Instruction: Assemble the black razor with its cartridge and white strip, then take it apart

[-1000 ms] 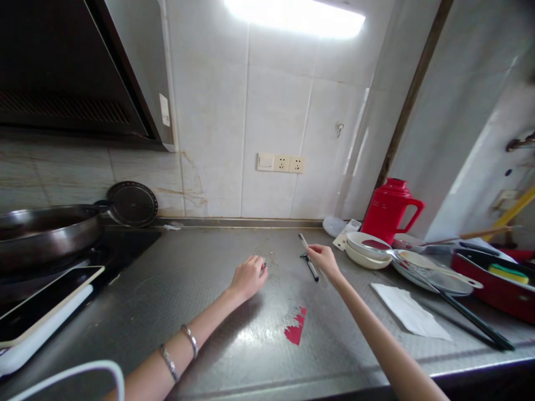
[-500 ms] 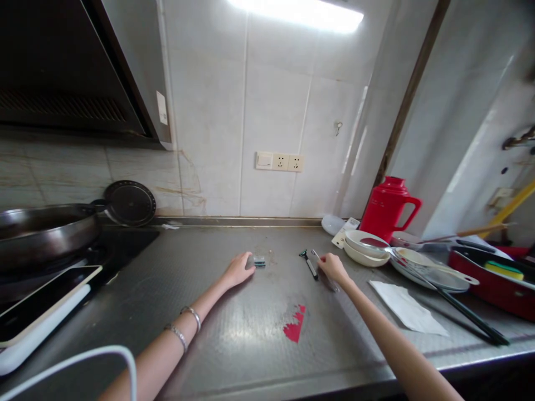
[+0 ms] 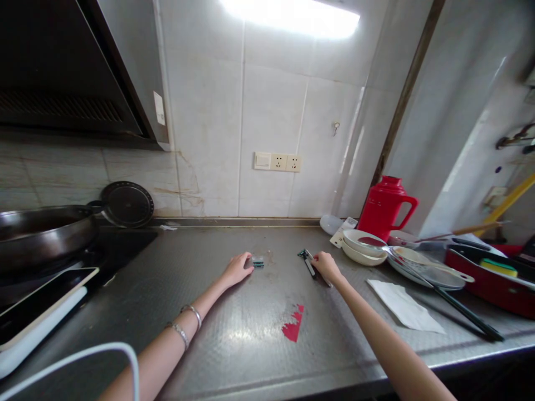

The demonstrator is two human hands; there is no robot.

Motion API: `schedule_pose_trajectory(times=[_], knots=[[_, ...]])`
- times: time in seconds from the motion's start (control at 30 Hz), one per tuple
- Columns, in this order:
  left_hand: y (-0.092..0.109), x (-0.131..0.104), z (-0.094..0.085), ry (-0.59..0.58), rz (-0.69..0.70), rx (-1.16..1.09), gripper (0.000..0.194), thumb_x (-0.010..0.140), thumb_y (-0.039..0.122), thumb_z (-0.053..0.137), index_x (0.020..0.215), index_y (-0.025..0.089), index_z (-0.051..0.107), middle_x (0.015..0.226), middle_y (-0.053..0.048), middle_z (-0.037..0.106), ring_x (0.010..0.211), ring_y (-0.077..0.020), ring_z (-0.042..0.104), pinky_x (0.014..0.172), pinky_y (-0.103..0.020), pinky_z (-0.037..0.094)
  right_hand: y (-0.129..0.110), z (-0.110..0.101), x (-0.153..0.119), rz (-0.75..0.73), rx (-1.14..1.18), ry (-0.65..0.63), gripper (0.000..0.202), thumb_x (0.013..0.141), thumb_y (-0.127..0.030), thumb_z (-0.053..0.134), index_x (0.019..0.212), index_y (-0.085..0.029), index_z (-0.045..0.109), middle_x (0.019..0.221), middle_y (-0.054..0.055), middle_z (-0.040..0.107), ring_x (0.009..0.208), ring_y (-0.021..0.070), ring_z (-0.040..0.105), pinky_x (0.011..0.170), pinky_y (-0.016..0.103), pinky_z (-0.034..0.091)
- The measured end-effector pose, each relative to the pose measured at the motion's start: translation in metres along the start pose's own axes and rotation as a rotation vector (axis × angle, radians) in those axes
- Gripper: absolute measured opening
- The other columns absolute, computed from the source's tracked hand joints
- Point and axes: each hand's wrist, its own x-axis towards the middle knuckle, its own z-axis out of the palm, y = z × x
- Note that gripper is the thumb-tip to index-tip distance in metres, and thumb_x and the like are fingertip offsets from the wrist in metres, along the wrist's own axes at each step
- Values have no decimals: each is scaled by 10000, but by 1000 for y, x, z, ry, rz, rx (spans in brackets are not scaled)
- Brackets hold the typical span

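Observation:
Resting on the steel counter, my left hand (image 3: 238,269) has its fingers closed at the left edge of a small clear case with dark strips (image 3: 258,262), which looks like razor cartridges. A black and silver razor (image 3: 310,266) lies to the right, its head pointing away from me. Right beside its handle is my right hand (image 3: 327,267), fingers pinched on a thin silvery piece. Most of that piece is hidden under the hand, so its kind cannot be made out. The fingertips reach the razor's handle or come very close to it.
A torn red sticker (image 3: 293,324) is on the counter (image 3: 234,356) nearer me. To the right are a paper tissue (image 3: 404,305), stacked bowls (image 3: 363,253), a red thermos (image 3: 384,209) and a red pan (image 3: 489,284). A frying pan (image 3: 45,231) and a phone (image 3: 45,301) are at the left.
My right hand has shifted slightly left, bringing the thin silvery piece up against the razor's side. My left hand stays at the small case. The view has turned slightly.

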Motion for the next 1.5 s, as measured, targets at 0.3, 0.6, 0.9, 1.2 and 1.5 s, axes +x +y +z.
schedule_pose_trajectory(times=[0.3, 0.6, 0.9, 1.2, 1.5], knots=[[0, 5, 6, 9, 25, -22, 342, 711, 272, 568, 1042, 201, 520, 1086, -65, 627, 1015, -212, 565, 889, -338, 393, 8, -6, 1, -20, 53, 39, 259, 742, -269, 499, 774, -131, 717, 733, 107, 693, 691, 185, 629, 559, 199, 380], [0, 8, 6, 36, 31, -75, 333, 658, 269, 593, 973, 198, 511, 1011, -55, 633, 943, -207, 581, 851, -327, 406, 20, -34, 3, -109, 114, 77, 308, 743, -229, 474, 912, -133, 712, 871, 95, 704, 825, 195, 633, 744, 225, 432], [8, 5, 0, 103, 44, -129, 347, 619, 282, 641, 920, 207, 487, 920, -18, 611, 848, -181, 567, 823, -323, 413, -2, -44, -13, -321, 215, 9, 293, 737, -230, 516, 956, -152, 693, 878, 82, 682, 778, 187, 598, 736, 261, 436], [67, -15, -19, 84, 216, -199, 375, 608, 285, 652, 938, 209, 491, 978, -31, 586, 930, -196, 535, 863, -314, 385, -70, -54, -47, -677, 358, -240, 585, 621, -383, 700, 1161, -200, 569, 1051, 68, 578, 794, 155, 567, 772, 297, 446], [96, -31, -27, 41, 258, -271, 432, 618, 297, 669, 1011, 226, 507, 1031, -41, 585, 986, -212, 530, 895, -327, 388, -92, -53, -66, -768, 345, -318, 548, 599, -323, 730, 1112, -208, 578, 976, 46, 523, 811, 157, 547, 760, 291, 451]])
